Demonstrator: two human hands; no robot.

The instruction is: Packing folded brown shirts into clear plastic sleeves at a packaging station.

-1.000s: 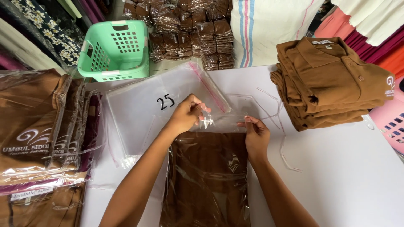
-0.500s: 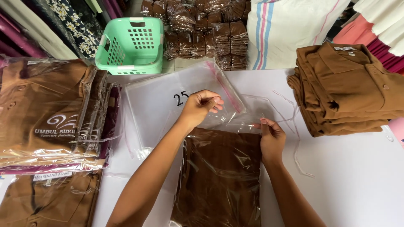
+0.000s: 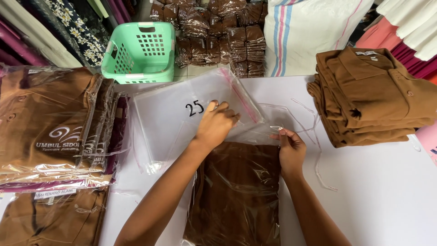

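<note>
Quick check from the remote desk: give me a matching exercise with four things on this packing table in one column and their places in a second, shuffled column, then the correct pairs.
Things:
1. green basket
2. stack of unbagged brown shirts
3. pile of bagged brown shirts
4. bagged shirt at the left hand and right hand

Places:
A. right side of the table
B. near edge, centre, between the forearms
C. beyond the table's far edge, left of centre
D. left side of the table

Pairs: 1-C, 2-A, 3-D, 4-B
</note>
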